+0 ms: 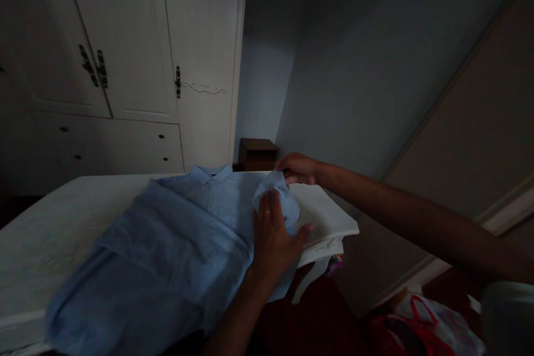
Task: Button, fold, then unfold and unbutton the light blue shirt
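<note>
A light blue collared shirt lies front up on a white table, its collar toward the far edge and one sleeve folded across the body. At the table's right end my right hand pinches the edge of the other sleeve near the shoulder. My left hand rests with outstretched fingers on that bunched cloth, thumb held apart. A ring shows on one of its fingers. The lower part of the shirt hangs toward me over the near edge.
Behind the table stands a white wardrobe with dark handles. A small brown cabinet sits in the corner by the grey wall. Plastic bags with red handles lie on the dark red floor at lower right.
</note>
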A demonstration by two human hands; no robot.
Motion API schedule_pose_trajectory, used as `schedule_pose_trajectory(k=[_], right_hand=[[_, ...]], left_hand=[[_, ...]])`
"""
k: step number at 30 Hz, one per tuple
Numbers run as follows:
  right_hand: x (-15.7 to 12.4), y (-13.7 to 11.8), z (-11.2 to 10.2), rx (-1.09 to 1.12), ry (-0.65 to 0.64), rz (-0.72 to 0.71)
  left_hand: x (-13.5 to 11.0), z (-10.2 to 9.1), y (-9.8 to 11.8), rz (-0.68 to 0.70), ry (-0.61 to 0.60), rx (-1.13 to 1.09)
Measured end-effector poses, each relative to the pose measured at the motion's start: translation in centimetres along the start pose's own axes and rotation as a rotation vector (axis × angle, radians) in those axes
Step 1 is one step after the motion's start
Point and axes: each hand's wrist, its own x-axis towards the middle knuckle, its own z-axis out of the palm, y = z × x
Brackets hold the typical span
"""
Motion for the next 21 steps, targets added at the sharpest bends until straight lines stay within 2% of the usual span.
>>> schedule_pose_trajectory(k=[3,6,8,10,12,14,16,17,18,19,21], right_hand=[[0.1,1.1,1.3,0.217,-0.145,-0.032],[-0.1,2.1,2.6,0.353,-0.283,-0.063],[-0.4,2.4,3.2,0.399,-0.352,-0.076],[-0.5,2.5,3.1,0.361,-0.359,-0.086],[0.0,2.6,2.1,0.236,-0.306,-0.074],[1.3,3.0,0.2,0.081,-0.205,-0.078],[3.3,4.3,-2.4,-0.066,-0.071,-0.165],[4.4,5.2,-3.6,-0.156,0.018,-0.214],[5.5,6.4,-4.8,-0.244,0.049,-0.277],[6.5,7.7,-5.7,-0.337,0.062,-0.328],[8.0,10.4,-6.9,-0.526,0.003,-0.436]], left_hand=[[1.3,-0.8,-0.3,-0.199,0.007,-0.29],[3.1,-1.4,-1.0,-0.344,0.1,-0.554],[4.6,-1.7,-1.8,-0.386,0.186,-0.632],[5.9,-2.1,-2.8,-0.388,0.222,-0.603],[7.1,-2.7,-3.8,-0.365,0.195,-0.523],[7.9,-3.7,-4.6,-0.351,0.156,-0.473],[8.4,-4.9,-5.0,-0.383,0.136,-0.495],[8.6,-5.7,-5.1,-0.411,0.116,-0.542],[8.7,-6.4,-5.2,-0.445,0.085,-0.613],[8.7,-7.1,-5.3,-0.483,0.046,-0.701],[8.6,-8.5,-5.4,-0.568,-0.04,-0.877]])
